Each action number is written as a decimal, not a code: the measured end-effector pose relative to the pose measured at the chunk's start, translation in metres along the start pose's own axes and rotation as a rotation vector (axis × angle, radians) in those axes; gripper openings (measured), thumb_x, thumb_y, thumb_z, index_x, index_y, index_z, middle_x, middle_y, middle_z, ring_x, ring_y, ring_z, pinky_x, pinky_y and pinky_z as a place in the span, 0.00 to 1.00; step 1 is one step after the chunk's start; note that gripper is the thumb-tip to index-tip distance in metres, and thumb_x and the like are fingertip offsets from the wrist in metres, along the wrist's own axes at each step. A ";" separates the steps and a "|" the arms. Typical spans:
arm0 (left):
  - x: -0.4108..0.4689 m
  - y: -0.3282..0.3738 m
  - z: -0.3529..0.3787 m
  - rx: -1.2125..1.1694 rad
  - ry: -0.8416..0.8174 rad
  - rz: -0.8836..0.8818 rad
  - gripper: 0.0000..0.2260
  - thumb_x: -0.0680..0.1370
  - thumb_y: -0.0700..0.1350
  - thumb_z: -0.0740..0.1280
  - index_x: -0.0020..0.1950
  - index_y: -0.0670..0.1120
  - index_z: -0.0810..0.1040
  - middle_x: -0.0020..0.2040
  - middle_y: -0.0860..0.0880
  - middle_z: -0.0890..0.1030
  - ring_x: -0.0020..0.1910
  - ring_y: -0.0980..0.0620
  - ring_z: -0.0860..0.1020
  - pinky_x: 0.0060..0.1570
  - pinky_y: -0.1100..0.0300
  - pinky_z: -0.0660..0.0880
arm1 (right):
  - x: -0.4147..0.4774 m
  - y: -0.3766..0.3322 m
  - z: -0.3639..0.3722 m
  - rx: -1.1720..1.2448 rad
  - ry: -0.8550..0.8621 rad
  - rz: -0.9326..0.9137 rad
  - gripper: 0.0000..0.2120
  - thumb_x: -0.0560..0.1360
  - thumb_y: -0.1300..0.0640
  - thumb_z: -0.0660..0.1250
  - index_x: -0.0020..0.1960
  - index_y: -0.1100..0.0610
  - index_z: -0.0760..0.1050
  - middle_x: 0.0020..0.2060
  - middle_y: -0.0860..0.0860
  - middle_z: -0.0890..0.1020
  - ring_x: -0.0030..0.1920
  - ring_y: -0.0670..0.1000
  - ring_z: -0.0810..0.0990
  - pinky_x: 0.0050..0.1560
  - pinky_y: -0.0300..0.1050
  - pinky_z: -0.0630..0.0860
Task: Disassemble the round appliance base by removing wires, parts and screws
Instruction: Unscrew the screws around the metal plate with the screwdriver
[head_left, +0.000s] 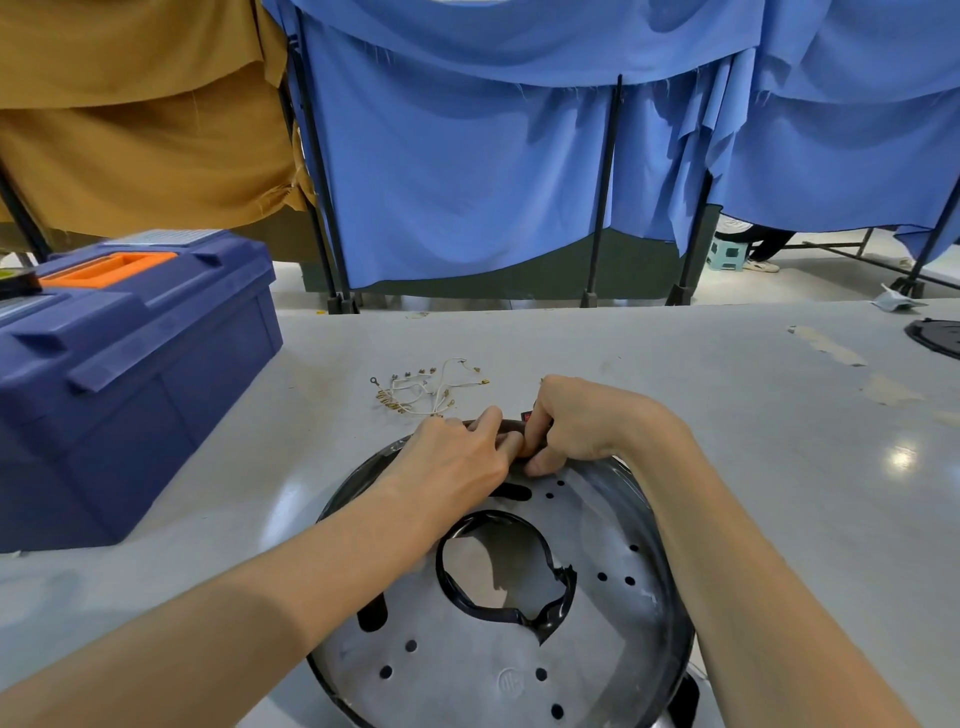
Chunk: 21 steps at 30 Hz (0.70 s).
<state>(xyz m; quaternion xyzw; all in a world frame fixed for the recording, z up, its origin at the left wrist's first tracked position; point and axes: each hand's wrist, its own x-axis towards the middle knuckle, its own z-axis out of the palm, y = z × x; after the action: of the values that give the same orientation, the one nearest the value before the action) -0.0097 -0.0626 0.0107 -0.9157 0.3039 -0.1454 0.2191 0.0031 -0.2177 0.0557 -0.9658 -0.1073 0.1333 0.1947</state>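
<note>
The round appliance base (467, 670) lies on the table in front of me, grey inside with a black rim, several holes and a large ragged opening in the middle. Both hands meet at its far rim. My left hand (457, 457) reaches over the base with its fingers curled on the far wall. My right hand (571, 423) grips the same spot of the rim from the right, where a small part with a red patch (527, 416) peeks out; most of that part is hidden by the fingers. A bundle of thin white wires (426, 387) with metal terminals lies just beyond the base.
A blue toolbox (130, 374) with an orange handle stands at the left of the table. Another black round part (935, 338) sits at the far right edge. Tape marks (826, 345) show on the table top. Blue and tan curtains hang behind the table.
</note>
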 end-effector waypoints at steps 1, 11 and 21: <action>0.000 0.000 0.000 0.008 0.004 0.000 0.13 0.79 0.36 0.59 0.63 0.43 0.63 0.46 0.45 0.60 0.31 0.49 0.66 0.25 0.58 0.52 | 0.000 0.000 0.000 0.002 0.002 0.000 0.04 0.71 0.60 0.75 0.45 0.54 0.84 0.31 0.46 0.78 0.35 0.47 0.74 0.37 0.39 0.70; -0.001 -0.007 -0.003 0.118 -0.050 0.092 0.16 0.80 0.34 0.57 0.67 0.41 0.61 0.28 0.50 0.61 0.25 0.49 0.63 0.25 0.59 0.53 | 0.003 0.001 0.002 0.025 0.016 0.012 0.06 0.70 0.59 0.76 0.46 0.52 0.84 0.43 0.50 0.82 0.46 0.50 0.77 0.50 0.44 0.75; -0.002 -0.005 0.001 0.103 -0.039 0.061 0.12 0.78 0.30 0.55 0.59 0.40 0.64 0.42 0.47 0.80 0.35 0.46 0.78 0.25 0.59 0.52 | 0.004 0.002 0.002 0.047 0.020 -0.001 0.05 0.70 0.59 0.76 0.45 0.53 0.85 0.43 0.50 0.84 0.47 0.51 0.78 0.53 0.45 0.77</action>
<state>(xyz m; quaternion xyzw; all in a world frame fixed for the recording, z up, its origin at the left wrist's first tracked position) -0.0082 -0.0572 0.0117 -0.8961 0.3194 -0.1363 0.2763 0.0063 -0.2174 0.0521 -0.9622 -0.1029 0.1259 0.2187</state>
